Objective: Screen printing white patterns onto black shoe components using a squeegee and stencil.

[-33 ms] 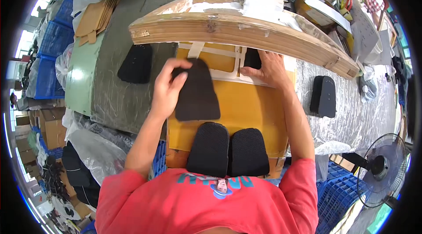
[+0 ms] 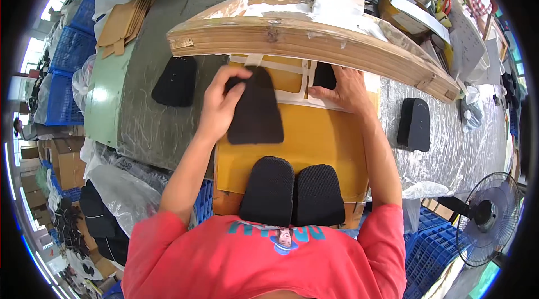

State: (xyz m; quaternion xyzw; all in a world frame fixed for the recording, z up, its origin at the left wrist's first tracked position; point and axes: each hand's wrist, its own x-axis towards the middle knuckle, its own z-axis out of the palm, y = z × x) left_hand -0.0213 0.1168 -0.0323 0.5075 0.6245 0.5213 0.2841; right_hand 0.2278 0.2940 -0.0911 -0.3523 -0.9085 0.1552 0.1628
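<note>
My left hand (image 2: 220, 102) is closed on the upper left edge of a black, tapered fabric pad (image 2: 255, 111), its narrow round end pointing away from me. The pad is slightly blurred, over a yellow board (image 2: 320, 136) with a pale frame (image 2: 292, 97) at its far part. My right hand (image 2: 348, 94) lies on the frame's right side, thumb spread and fingers stretched out, against another black pad (image 2: 324, 76). That pad and my fingertips are partly hidden under a wooden beam (image 2: 269, 35). Two more black pads (image 2: 267, 189) (image 2: 320, 194) lie side by side near my body.
Black pads lie in a stack on the left (image 2: 175, 81) and on the right (image 2: 414, 124). The thick beam crosses low over the board's far side. A fan (image 2: 484, 215) stands at right, above blue crates (image 2: 429, 245). Brown cardboard pieces (image 2: 126, 24) lie far left.
My left hand has moved the black pad slightly away from me, toward the beam. My right hand stays in place at the frame.
</note>
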